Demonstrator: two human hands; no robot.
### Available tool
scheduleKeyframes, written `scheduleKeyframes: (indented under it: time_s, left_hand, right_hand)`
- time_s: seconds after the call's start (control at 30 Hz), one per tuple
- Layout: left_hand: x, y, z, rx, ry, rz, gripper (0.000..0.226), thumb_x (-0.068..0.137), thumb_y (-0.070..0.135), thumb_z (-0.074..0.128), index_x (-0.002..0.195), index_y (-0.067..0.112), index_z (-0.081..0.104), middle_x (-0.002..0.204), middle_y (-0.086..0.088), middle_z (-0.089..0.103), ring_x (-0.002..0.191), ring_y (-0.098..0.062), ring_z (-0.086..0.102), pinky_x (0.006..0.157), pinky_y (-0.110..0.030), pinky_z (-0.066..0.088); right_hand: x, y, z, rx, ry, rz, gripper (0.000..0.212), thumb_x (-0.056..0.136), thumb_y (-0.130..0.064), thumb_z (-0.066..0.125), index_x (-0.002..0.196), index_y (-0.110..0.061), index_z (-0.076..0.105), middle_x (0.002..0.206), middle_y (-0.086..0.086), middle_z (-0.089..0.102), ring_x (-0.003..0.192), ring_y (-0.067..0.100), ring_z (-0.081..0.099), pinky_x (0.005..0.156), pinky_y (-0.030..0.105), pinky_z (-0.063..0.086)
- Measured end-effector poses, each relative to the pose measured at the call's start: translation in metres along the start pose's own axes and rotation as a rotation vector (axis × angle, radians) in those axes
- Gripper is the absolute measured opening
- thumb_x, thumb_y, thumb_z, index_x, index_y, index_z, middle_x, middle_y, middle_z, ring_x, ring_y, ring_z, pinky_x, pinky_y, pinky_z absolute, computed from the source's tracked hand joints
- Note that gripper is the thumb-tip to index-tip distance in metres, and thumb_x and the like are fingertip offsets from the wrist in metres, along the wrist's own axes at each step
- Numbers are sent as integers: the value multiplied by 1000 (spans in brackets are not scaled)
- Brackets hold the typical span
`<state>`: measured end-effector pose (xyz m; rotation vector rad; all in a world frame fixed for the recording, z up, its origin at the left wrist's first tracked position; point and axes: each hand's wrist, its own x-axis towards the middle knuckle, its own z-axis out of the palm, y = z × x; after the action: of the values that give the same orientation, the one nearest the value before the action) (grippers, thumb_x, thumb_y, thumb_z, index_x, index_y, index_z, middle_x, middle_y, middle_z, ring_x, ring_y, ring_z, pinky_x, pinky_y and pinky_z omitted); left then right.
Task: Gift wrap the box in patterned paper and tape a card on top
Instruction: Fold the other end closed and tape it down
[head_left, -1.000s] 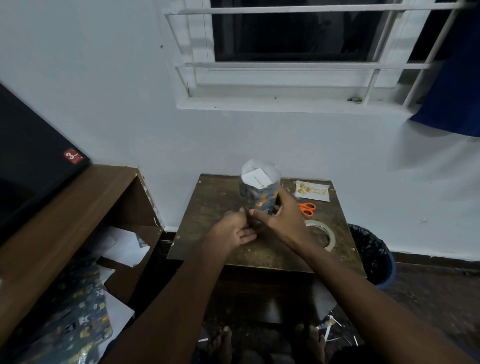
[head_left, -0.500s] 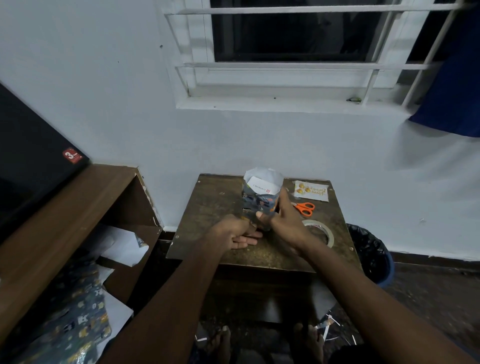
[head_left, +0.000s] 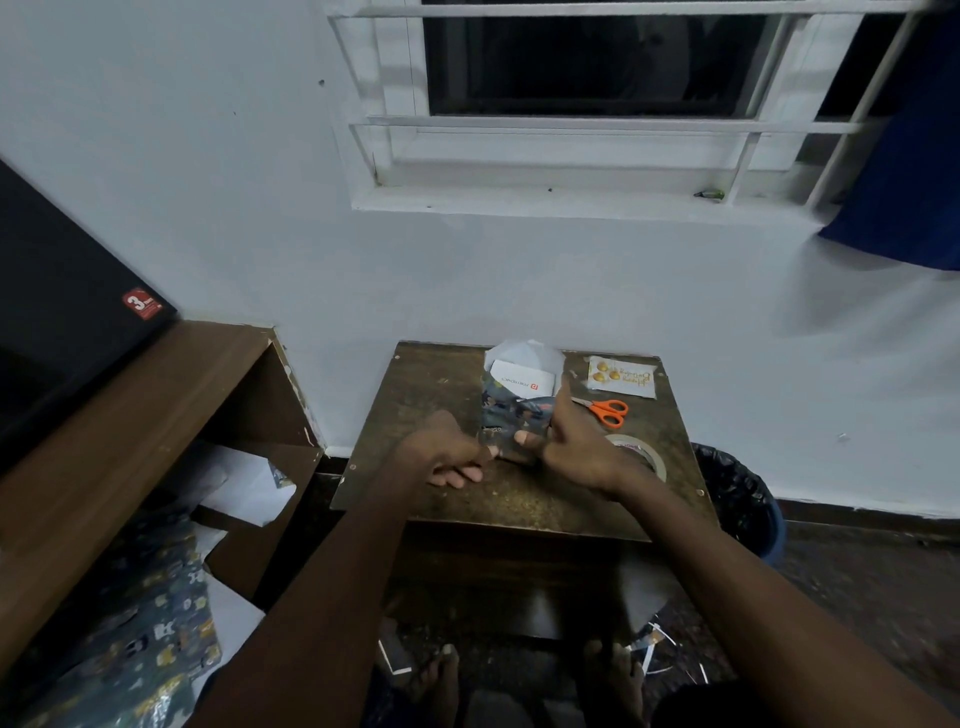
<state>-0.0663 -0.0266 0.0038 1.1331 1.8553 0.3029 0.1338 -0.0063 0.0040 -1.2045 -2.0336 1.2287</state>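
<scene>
Here, right hand (head_left: 576, 447) gripping wrapped box (head_left: 514, 415), left hand (head_left: 447, 457) curled beside.

We have only one view, from the person's head. It looks forward and down at a small wooden table (head_left: 524, 499) that stands against the white wall (head_left: 519, 270). Both forearms enter from the bottom edge. The view is wide: it also takes in the window (head_left: 597, 57) above and a shelf (head_left: 130, 415) at the left.
</scene>
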Motion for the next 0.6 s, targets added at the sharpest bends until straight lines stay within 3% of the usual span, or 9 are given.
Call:
scheduleKeyframes:
  time_s: [0.07,0.1,0.13,0.2,0.27,0.37,0.43,0.5,0.6]
  left_hand:
    - [-1,-4,-10,171,68,98,35,91,41,81,99,7,79,84,0,80,66,-10,67,64,-24,55]
    - [-3,-5,-14,202,112,160,40,88,42,84,110,9,78,99,-2,80,82,-12,71,81,-29,59]
    - [-4,-7,-18,156,138,233,52,83,40,88,125,15,73,116,0,77,100,-14,72,97,-35,58]
    - [-8,-7,-23,-120,74,437,81,75,30,95,146,26,55,138,7,67,125,-14,65,110,-41,53]
    - [-15,-2,-25,-315,14,617,89,79,14,93,153,29,46,144,13,61,133,-5,58,109,-29,51]
    - [-32,16,-22,-430,62,688,63,93,20,79,150,28,53,141,9,62,129,-5,60,98,-21,54]
    - [-40,23,-17,-548,61,635,45,103,37,63,146,24,58,138,3,67,125,-12,64,95,-25,54]
    - [-40,26,-14,-615,50,567,46,107,49,49,142,23,62,135,4,69,123,-11,65,101,-31,53]
    - [-37,29,-12,-585,36,535,35,109,39,49,135,23,65,120,8,76,107,-6,71,88,-21,53]
  right_hand:
    - [-2,-2,-3,-71,-40,-1,76,99,-4,67,154,-18,17,152,1,49,137,11,46,90,0,39]
    - [-3,-3,-4,-102,-49,-1,77,99,-6,68,155,-16,17,152,2,49,135,9,44,86,-3,38]
    - [-2,-4,-4,-131,-49,-5,77,99,-8,68,156,-16,17,152,2,49,132,7,43,84,-3,37]
    - [-2,-5,-3,-167,-46,-7,78,99,-9,69,156,-16,17,151,2,49,130,8,44,95,10,40]
    - [-1,-6,-2,-163,-42,1,79,98,-9,69,156,-18,16,151,3,50,134,14,47,106,26,41]
    - [1,-4,-2,-155,-40,22,75,100,-11,68,154,-19,17,147,5,54,135,21,53,112,41,47]
    - [1,-4,-2,-152,-37,24,72,102,-13,65,154,-17,16,148,5,54,134,21,53,113,44,47]
    - [0,-2,0,-135,-22,2,73,102,-13,64,157,-19,14,152,4,52,136,20,52,116,45,44]
    - [-3,3,6,-109,0,-41,87,103,-9,62,163,-23,0,157,0,46,141,15,47,118,36,39]
